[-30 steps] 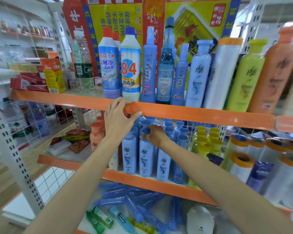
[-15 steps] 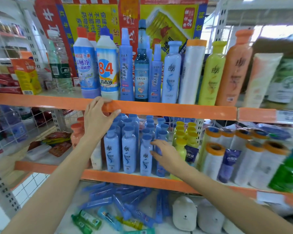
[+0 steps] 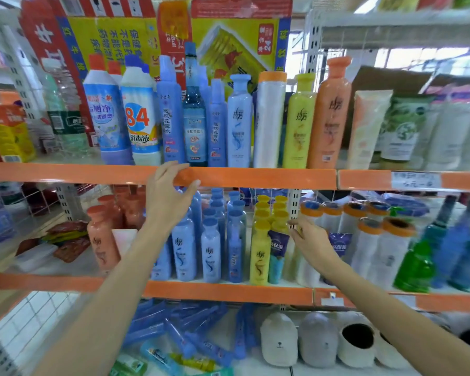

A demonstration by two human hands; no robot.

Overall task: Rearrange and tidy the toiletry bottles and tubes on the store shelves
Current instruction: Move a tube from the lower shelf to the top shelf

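Note:
My left hand (image 3: pixel 168 196) rests on the orange front edge of the upper shelf (image 3: pixel 255 178), fingers curled over it. My right hand (image 3: pixel 308 237) is on the middle shelf with fingers spread, empty, just right of the yellow bottles (image 3: pixel 259 256) and a blue sachet-like tube (image 3: pixel 277 253). Rows of light blue bottles (image 3: pixel 210 251) stand to the left of the yellow ones, and peach bottles (image 3: pixel 102 240) further left. Above stand tall blue, white, yellow and orange bottles (image 3: pixel 330 115).
White rolls with orange caps (image 3: pixel 369 240) fill the middle shelf's right side, next to green and blue bottles (image 3: pixel 415 267). On the bottom shelf lie several blue tubes (image 3: pixel 179 329) and plush slippers (image 3: pixel 318 340). Tubes (image 3: pixel 369 128) stand at upper right.
My right hand has slid rightward from the blue bottles past the yellow ones. The view has shifted right as well. My left hand stays on the shelf edge.

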